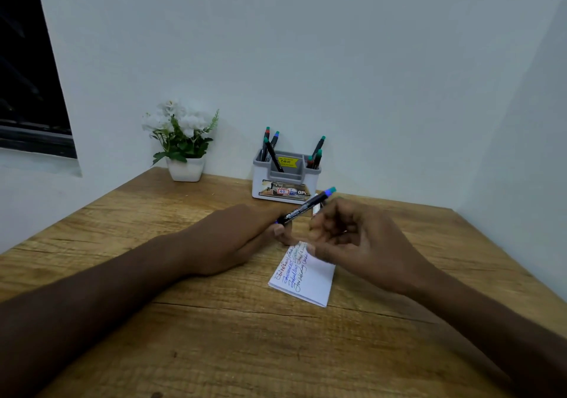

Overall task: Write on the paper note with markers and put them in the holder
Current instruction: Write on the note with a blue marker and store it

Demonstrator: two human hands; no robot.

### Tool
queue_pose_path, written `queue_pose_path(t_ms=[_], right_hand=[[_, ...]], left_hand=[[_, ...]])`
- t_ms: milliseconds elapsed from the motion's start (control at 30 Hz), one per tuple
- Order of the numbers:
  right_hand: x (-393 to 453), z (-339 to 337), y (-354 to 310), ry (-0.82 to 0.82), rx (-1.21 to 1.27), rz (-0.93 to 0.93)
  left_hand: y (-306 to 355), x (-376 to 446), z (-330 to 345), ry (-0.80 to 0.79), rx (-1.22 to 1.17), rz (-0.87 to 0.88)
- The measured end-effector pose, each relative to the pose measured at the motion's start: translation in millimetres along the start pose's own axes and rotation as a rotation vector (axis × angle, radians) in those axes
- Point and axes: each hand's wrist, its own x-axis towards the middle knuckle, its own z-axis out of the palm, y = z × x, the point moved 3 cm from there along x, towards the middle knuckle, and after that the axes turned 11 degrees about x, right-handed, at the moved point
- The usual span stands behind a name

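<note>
A black marker point(306, 206) with a blue and green end slants over the desk. My left hand point(245, 238) grips its lower end between the fingertips. My right hand point(362, 244) is blurred and its fingers curl close to the marker's upper half. A small white object shows at those fingertips, and I cannot make out whether they hold it. The white paper note point(306, 278) lies flat below both hands, with several lines of blue and red writing; its top edge is under my right fingers. The grey holder point(287, 183) stands behind with several markers upright in it.
A white pot of white flowers point(185, 152) stands at the back left by the wall. The wooden desk point(214, 336) meets walls at the back and at the right. A dark window is at the far left.
</note>
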Motion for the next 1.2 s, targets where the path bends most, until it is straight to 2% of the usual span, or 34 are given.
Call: queue_pose_path(t_ms=[100, 200, 300, 433, 700, 933, 1033, 1200], right_hand=[[-6, -4, 3, -0.296, -0.322, -0.168], [-6, -5, 4, -0.38, -0.371, -0.191], [-7, 6, 5, -0.35, -0.431, -0.188], [-9, 21, 0, -0.26, -0.518, -0.176], [-17, 41, -11, -0.181, -0.606, -0.086], [-18, 38, -8, -0.155, -0.622, -0.082], [-18, 39, -5, -0.15, -0.607, -0.077], [-17, 39, -2, -0.135, -0.576, -0.062]], left_hand=[[-6, -3, 1, 0.023, -0.132, -0.017], [-8, -2, 2, 0.102, -0.233, -0.033], [-15, 2, 3, 0.234, -0.258, -0.085], [-32, 10, 4, 0.464, -0.213, -0.276], [-38, 29, -1, 0.567, -0.183, -0.416], [-51, 81, -63, 0.755, -0.151, -0.422], [-54, 121, -80, 0.723, -0.167, -0.459], [-44, 167, -67, 0.505, 0.002, -0.587]])
